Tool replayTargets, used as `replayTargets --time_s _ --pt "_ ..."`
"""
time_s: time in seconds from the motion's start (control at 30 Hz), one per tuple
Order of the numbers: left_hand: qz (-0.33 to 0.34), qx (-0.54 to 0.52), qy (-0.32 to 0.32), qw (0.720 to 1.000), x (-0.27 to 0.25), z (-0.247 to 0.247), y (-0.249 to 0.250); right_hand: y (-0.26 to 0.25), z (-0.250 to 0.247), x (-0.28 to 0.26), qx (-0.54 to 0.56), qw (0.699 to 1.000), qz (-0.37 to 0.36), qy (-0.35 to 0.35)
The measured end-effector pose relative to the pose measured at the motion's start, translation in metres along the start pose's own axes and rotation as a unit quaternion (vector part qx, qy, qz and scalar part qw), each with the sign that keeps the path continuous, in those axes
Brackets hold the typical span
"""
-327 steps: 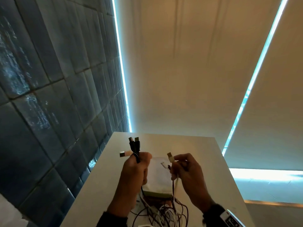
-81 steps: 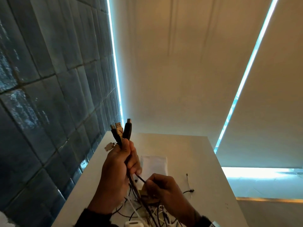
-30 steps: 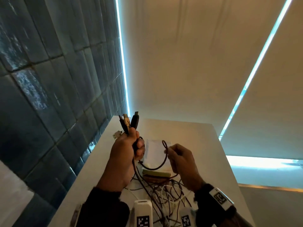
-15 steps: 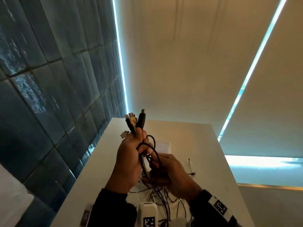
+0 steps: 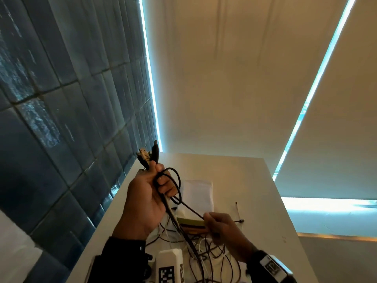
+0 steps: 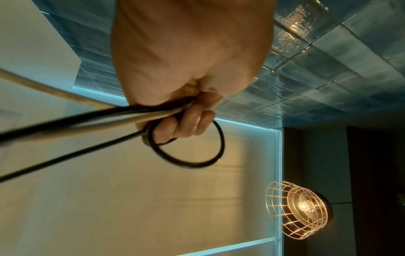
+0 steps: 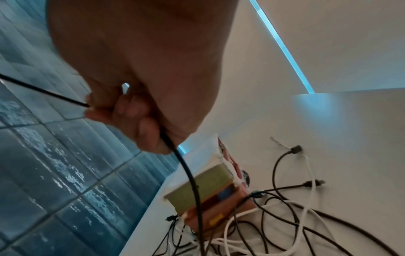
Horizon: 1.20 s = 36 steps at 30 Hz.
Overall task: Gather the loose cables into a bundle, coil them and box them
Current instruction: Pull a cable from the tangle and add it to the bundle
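Note:
My left hand (image 5: 151, 193) is raised above the white table (image 5: 244, 180) and grips a bundle of cable ends (image 5: 150, 156), their plugs sticking up past my knuckles. A black cable (image 5: 177, 184) makes a loop round the left fingers (image 6: 186, 126); the loop (image 6: 192, 162) shows in the left wrist view. My right hand (image 5: 216, 223) is lower and to the right and pinches that same black cable (image 7: 188, 173), which runs down into a tangle of black and white cables (image 7: 285, 216) on the table. The box (image 7: 203, 187), green and red, stands behind the tangle.
A dark tiled wall (image 5: 61, 119) borders the table on the left. A white sheet (image 5: 197, 193) lies beyond the box. A loose black plug (image 7: 295, 149) and a thin tie lie to the right. A wire-cage lamp (image 6: 300, 209) hangs overhead.
My right hand has dropped away from the left, drawing the black cable down to the right. The loop it laid round my left fingers stays there. The left hand holds its bundle still.

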<state>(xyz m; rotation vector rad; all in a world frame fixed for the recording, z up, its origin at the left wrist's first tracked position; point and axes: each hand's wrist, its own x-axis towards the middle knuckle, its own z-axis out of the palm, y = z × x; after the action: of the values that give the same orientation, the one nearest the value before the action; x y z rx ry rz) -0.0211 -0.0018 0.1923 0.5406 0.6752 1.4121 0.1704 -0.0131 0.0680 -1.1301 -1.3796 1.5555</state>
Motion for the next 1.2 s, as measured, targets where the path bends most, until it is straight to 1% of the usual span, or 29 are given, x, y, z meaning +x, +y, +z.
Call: replayTargets --time_s 0.07,0.13,0.17,0.23,0.27,0.3,0.33,0.4,0.47,0.53,0.6,0.63,0.73,0.83,0.9,1.0,1.1,1.2 --pt "-0.015 0.013 0.028 0.999 0.000 -0.002 -0.002 -0.002 0.000 0.000 0.015 0.998 0.001 0.056" --pt "-0.014 0.039 0.058 0.998 0.002 -0.005 -0.006 -0.020 0.006 0.003 0.063 0.992 -0.018 0.109" --pt "-0.007 0.060 0.075 0.995 0.002 -0.006 -0.008 -0.033 0.010 0.003 0.097 0.987 -0.037 0.120" --pt "0.006 0.102 0.102 0.990 0.002 -0.004 -0.010 -0.065 0.021 0.002 0.134 0.980 -0.098 0.112" --pt "0.008 0.118 0.106 0.987 0.002 -0.002 -0.011 -0.079 0.029 0.001 0.122 0.979 -0.130 0.103" --pt "0.008 0.132 0.107 0.985 0.001 0.000 -0.012 -0.091 0.036 -0.001 0.087 0.978 -0.163 0.094" --pt "0.007 0.146 0.109 0.983 0.001 0.003 -0.013 -0.098 0.043 -0.001 0.034 0.975 -0.200 0.087" --pt "0.006 0.168 0.117 0.979 0.000 0.005 -0.016 -0.102 0.053 0.002 -0.065 0.959 -0.263 0.078" --pt "0.004 0.166 0.125 0.978 0.001 0.004 -0.017 -0.094 0.056 0.008 -0.128 0.948 -0.286 0.055" --pt "-0.012 0.121 0.111 0.986 0.002 0.003 -0.015 -0.085 0.052 0.013 -0.148 0.950 -0.276 0.013" --pt "-0.037 0.042 0.071 0.996 0.001 0.005 -0.009 -0.081 0.048 0.015 -0.112 0.961 -0.252 -0.028" --pt "-0.039 0.014 0.056 0.998 0.001 0.006 -0.006 -0.080 0.045 0.015 -0.082 0.968 -0.237 -0.036" --pt "-0.013 -0.022 0.036 0.999 0.003 0.008 0.000 -0.070 0.033 0.015 -0.045 0.981 -0.190 -0.008" --pt "0.011 -0.031 0.015 0.999 0.004 0.005 0.006 -0.052 0.021 0.014 -0.069 0.983 -0.170 0.023" --pt "0.027 -0.033 0.004 0.999 0.004 0.004 0.009 -0.041 0.013 0.013 -0.084 0.983 -0.159 0.031" --pt "0.049 -0.015 -0.015 0.999 0.000 0.008 0.012 -0.023 0.001 0.015 -0.070 0.988 -0.134 0.028" --pt "0.065 0.009 -0.026 0.998 -0.001 0.010 0.017 0.003 0.000 0.022 -0.078 0.993 -0.079 0.030" --pt "0.068 0.029 -0.021 0.997 0.000 0.009 0.017 0.038 0.000 0.030 -0.107 0.990 -0.030 0.082"
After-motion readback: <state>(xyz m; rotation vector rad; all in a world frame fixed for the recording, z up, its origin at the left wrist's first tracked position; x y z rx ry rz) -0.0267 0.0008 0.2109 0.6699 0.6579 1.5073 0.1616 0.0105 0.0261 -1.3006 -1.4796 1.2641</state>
